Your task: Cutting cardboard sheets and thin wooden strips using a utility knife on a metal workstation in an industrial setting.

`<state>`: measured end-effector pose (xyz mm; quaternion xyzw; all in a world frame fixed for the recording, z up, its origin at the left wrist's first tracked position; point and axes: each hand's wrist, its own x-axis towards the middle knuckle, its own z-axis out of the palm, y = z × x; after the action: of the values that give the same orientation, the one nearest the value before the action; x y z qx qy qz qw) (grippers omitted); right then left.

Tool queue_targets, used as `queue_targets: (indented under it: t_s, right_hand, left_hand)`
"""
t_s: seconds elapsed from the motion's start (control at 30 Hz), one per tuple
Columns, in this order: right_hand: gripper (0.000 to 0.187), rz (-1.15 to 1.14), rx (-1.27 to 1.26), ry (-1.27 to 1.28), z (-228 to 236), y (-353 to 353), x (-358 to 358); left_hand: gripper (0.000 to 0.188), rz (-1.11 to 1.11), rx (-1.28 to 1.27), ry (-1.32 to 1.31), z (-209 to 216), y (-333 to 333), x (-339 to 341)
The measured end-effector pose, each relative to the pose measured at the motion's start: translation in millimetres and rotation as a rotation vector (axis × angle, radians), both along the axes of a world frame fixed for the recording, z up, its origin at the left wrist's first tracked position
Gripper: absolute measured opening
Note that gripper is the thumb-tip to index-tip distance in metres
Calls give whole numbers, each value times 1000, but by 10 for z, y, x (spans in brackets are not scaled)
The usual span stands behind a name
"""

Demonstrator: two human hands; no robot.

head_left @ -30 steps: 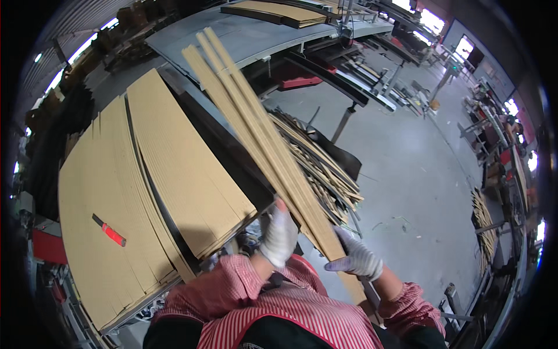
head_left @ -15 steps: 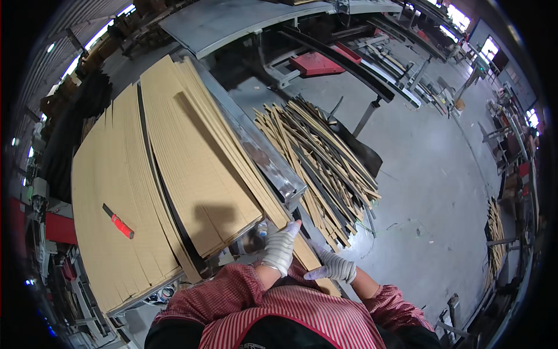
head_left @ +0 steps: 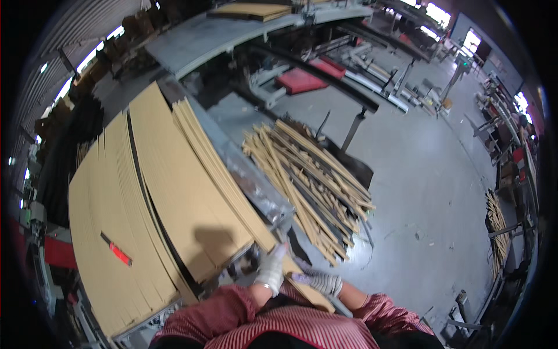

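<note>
My left hand, in a white glove, lies against the left edge of a bundle of long tan strips, fingers close together; I cannot tell how firmly they grip. My right hand, gloved too, pinches the near end of the bundle, thumb across the top and fingers at the far side. From my hands the strips run toward eleven o'clock, along the right edge of a stack of tan sheets. A second stack sits between nine and ten, and on it, at nine, lies a red-handled cutter. At twelve o'clock a heap of loose tan and dark strips lies on the floor, with a red tray farther off.
</note>
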<state>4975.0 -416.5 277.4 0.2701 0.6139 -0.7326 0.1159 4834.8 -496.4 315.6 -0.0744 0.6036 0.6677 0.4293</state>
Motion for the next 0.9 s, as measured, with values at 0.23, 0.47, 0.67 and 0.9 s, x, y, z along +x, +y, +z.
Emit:
queue_targets:
  t_s: [0.23,0.47,0.67,0.9]
  right_hand:
    - [103,160,-140,219,101,-64,215]
    - [101,102,-68,54,-99,-85,97]
    - [80,45,-381,69,280,90,175]
    - [93,79,-391,76,287,98,180]
  left_hand:
    - [78,-157,-37,-140,-149,-314,152]
    - [63,-142,51,-318,-350,-319,212]
    - [57,-326,7,2,-36,-620,99]
    - [67,-1255,-7,1711,1040,-173,-513]
